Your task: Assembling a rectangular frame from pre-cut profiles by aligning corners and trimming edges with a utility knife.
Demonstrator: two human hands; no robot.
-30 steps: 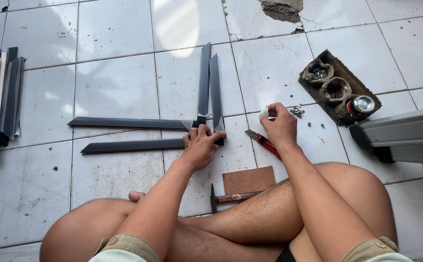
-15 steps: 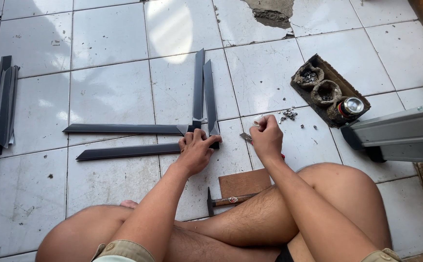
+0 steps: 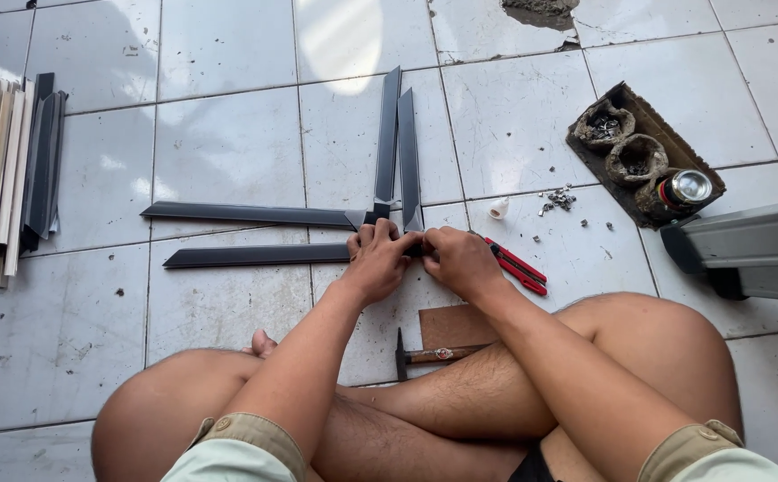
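I sit cross-legged on a tiled floor. Two dark grey mitred strips lie flat to the left, an upper strip (image 3: 246, 214) and a lower strip (image 3: 255, 256). Two more dark strips (image 3: 389, 143) (image 3: 408, 152) point away from me. My left hand (image 3: 375, 259) and my right hand (image 3: 456, 259) meet, fingers curled, over the near corner where the lower strip's end meets the right upright strip. The joint itself is hidden under my fingers. Whether a small part is pinched there, I cannot tell.
Red-handled pliers (image 3: 518, 266) lie just right of my right hand. A hammer (image 3: 433, 354) and a brown board (image 3: 456, 326) rest by my shin. Small metal bits (image 3: 557, 201), a box with cups (image 3: 643, 152), a can (image 3: 688, 187), stacked mouldings (image 3: 5, 170) and a grey metal machine (image 3: 746, 250) surround me.
My right hand has come left from near the small metal bits and now touches my left hand at the strips' corner. The left hand stayed at the corner.
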